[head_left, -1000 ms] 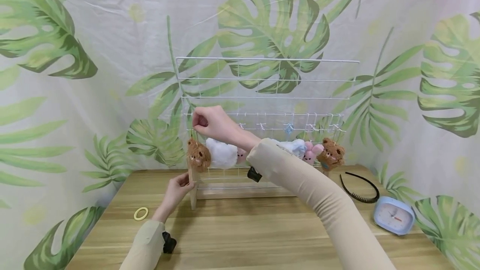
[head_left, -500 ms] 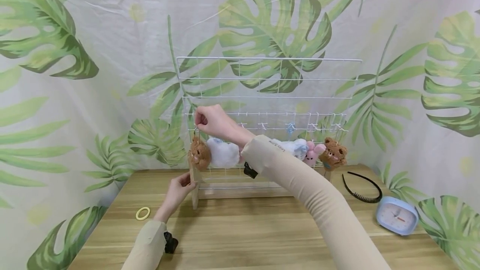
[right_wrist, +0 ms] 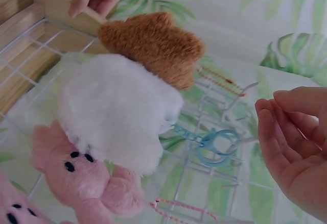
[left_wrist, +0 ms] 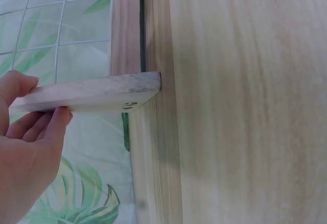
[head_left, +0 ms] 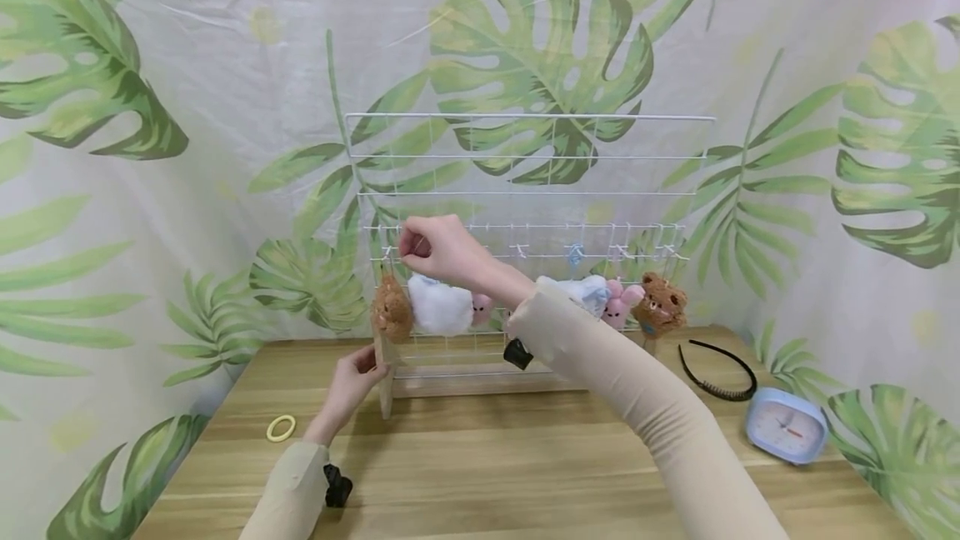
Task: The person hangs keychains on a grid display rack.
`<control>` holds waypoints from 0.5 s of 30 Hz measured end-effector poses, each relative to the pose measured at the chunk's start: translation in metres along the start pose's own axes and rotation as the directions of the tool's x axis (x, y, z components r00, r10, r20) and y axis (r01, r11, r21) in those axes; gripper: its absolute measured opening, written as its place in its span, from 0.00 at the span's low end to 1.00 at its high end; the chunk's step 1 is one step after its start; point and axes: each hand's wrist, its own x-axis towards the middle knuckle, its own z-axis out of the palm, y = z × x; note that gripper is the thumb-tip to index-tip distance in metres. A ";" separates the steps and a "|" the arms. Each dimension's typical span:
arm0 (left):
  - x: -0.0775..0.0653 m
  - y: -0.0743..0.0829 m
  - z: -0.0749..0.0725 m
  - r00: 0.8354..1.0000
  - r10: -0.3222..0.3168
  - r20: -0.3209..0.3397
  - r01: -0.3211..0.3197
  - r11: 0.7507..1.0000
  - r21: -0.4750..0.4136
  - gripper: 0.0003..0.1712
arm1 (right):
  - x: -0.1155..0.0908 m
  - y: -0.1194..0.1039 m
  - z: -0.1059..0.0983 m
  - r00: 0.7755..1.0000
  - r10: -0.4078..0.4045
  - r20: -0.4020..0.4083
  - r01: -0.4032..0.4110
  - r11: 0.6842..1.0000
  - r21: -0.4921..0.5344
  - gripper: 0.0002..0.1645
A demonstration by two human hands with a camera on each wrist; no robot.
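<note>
My left hand [head_left: 354, 382] grips the wooden side support [left_wrist: 97, 92] of a white wire grid rack [head_left: 525, 194], thumb on one face and fingers on the other. My right hand [right_wrist: 299, 142], thumb and index fingertips together, is beside the hook tips with nothing visible between them. A brown plush bear keychain [head_left: 392, 311] hangs at the rack's left end, its bead chain [right_wrist: 222, 81] looped on a hook. Next to it hangs a white fluffy plush [right_wrist: 115, 109] with a blue clasp ring [right_wrist: 217, 147], then a pink plush [right_wrist: 76, 178].
More plush keychains hang to the right, including a pink one [head_left: 621, 304] and a brown bear [head_left: 660, 305]. On the wooden table [head_left: 480, 473] lie a yellow ring [head_left: 281, 428], a black headband [head_left: 720, 390] and a blue clock [head_left: 787, 426].
My right hand has moved slightly right, off the left bear's chain. That bear hangs from its hook and has turned. My left hand still grips the support.
</note>
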 end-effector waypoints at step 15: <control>0.002 -0.001 -0.001 1.000 0.025 0.018 -0.026 0.998 0.059 0.31 | -0.121 0.036 0.008 0.998 -0.041 -0.056 0.043 0.999 0.032 0.02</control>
